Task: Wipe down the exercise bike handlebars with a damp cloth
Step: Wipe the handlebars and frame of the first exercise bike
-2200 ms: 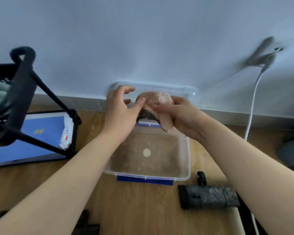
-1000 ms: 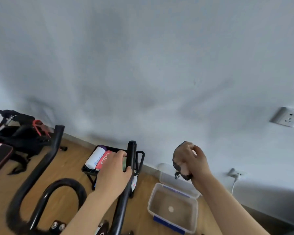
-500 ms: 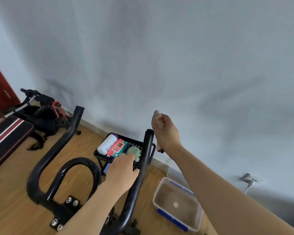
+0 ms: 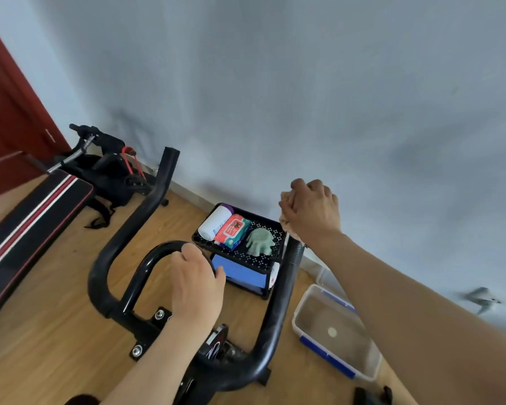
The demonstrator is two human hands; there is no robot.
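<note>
the right hand (image 4: 311, 210) sits right of centre in the frame, fist closed around a pale cloth (image 4: 285, 222) at the top end of the right handlebar (image 4: 278, 299). only a thin edge of the cloth shows, along the left side of the fist and just under it, pressed against the tip of the black bar. the left hand (image 4: 197, 283) is at lower centre, fingers curled over the inner loop bar (image 4: 158, 251) of the handlebars; it grips that bar, knuckles up, with the thumb to the right.

the left handlebar (image 4: 146, 206) rises from a bend at lower left up to its free end near the upper middle, with no hand on it. both outer bars join a black bracket with bolts (image 4: 146, 325) at the bottom centre.

behind the bars, near the wall, stands a black perforated cart (image 4: 263, 257). its top shelf holds a white roll (image 4: 215, 223), a red wipes pack (image 4: 231, 230) just beside the roll, and a green glove (image 4: 259, 241) to the right of the pack. something blue fills the shelf below.

at lower right, on the wooden floor (image 4: 56, 331), rests a clear plastic tub (image 4: 333, 331) with blue clips and murky water in it, well apart from the cloth. at left lies a black padded bench with red and white stripes (image 4: 27, 226), and a dark red door (image 4: 9, 121) fills the upper left edge.
</note>
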